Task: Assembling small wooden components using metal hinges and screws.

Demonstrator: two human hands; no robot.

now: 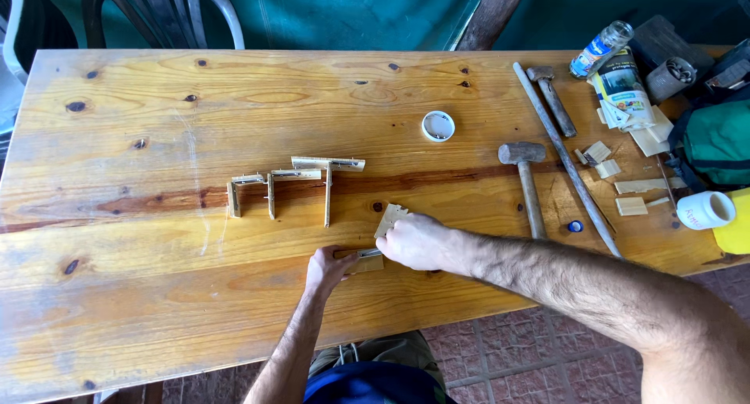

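Head view, wooden bench (156, 294). Both hands work at the near edge, about 6 o'clock of the frame.

Left hand (328, 267): closed down on a small wooden strip (366, 263) lying flat on the bench, fingers pinning its left end.
Right hand (418, 241): curled over a thin pale wooden piece (390, 216) that stands tilted at the strip's right end; grip narrow. Whether the two pieces touch is hidden under the hand.

Judgement on handling: both pieces look light, stiff and thin, so likely to split or snap if bent. Dry sawn faces, not slippery. Best held by the flat faces or long edges, near the joint.

At 11 o'clock from the hands, well apart: three small angled wooden brackets (293, 181) in a row. At 3 o'clock: a hammer (527, 181), a long rod (566, 158), a second hammer (551, 99) and offcuts (629, 206).
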